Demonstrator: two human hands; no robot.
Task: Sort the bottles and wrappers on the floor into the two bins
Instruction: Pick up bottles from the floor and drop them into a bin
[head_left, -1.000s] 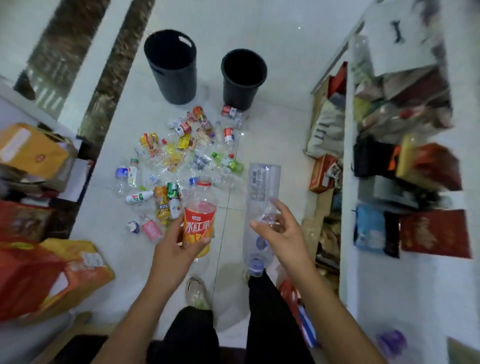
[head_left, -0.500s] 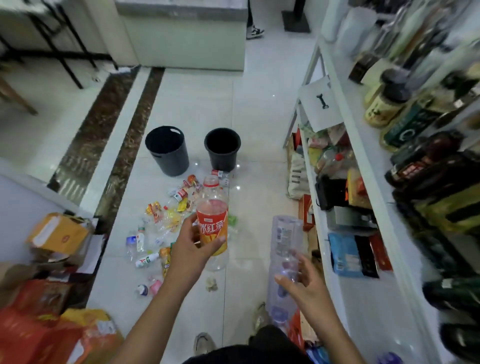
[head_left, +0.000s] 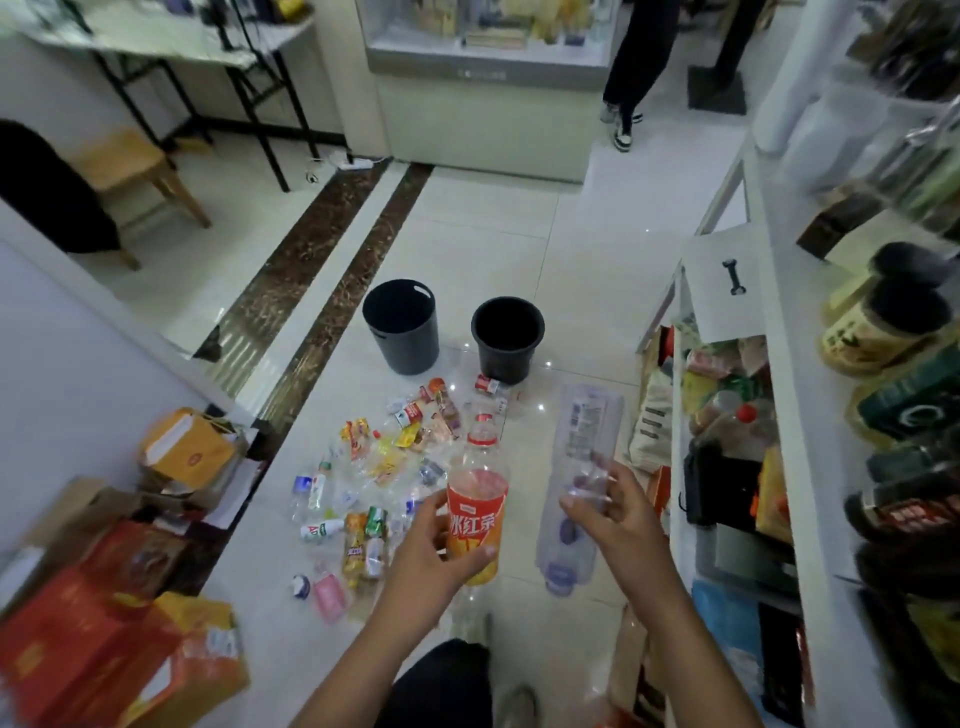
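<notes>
Left hand (head_left: 426, 561) wraps orange-labelled clear plastic bottle with red cap (head_left: 475, 514), upright, mid-air. Right hand (head_left: 618, 514) pinches large clear plastic bottle (head_left: 582, 441), cap down, fingertips only: slip likely. Slotted black plastic bin (head_left: 408, 348) and plain black plastic bin (head_left: 506, 358) stand well ahead, beyond scattered floor litter (head_left: 384, 462). A toss may miss; stepping risks crushing litter.

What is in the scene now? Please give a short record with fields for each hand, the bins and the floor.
left hand: grips orange-label bottle, upright
right hand: holds large clear bottle, cap end down
bins: left bin and right bin, both black, side by side; contents not visible
floor: pile of bottles and wrappers in front of the bins
right side: white shelf with goods
</notes>
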